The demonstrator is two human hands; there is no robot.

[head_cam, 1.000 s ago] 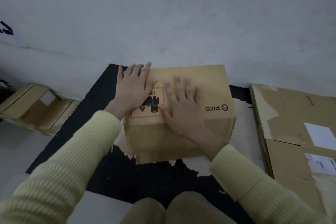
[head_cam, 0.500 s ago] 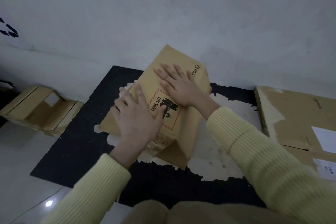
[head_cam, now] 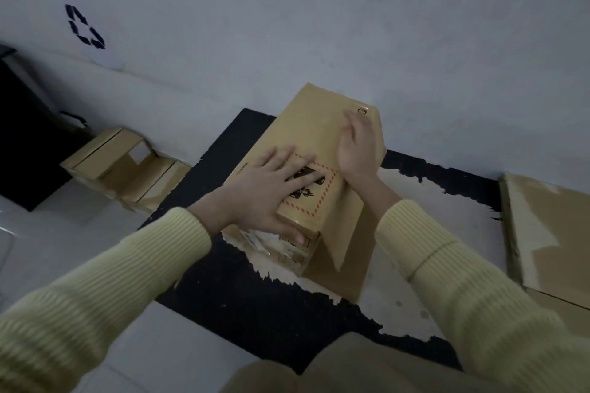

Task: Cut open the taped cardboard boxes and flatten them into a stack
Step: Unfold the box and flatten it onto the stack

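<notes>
Box flattening, partway through.
Black mat [head_cam: 223,297] on floor; flattened stack [head_cam: 549,233] at right, done; box [head_cam: 313,124] on mat, not yet collapsed; smaller box [head_cam: 121,166] at left, unflattened; left hand [head_cam: 271,188], right hand [head_cam: 357,150] flat on box top, fingers straight, gripping nothing.

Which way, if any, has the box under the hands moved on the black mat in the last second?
Yes. The box turned counterclockwise on the black mat: its long side lay along the wall, now its logo end points at the wall.

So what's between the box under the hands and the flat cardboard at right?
Only bare mat, worn pale there, between box and cardboard; head view.
</notes>
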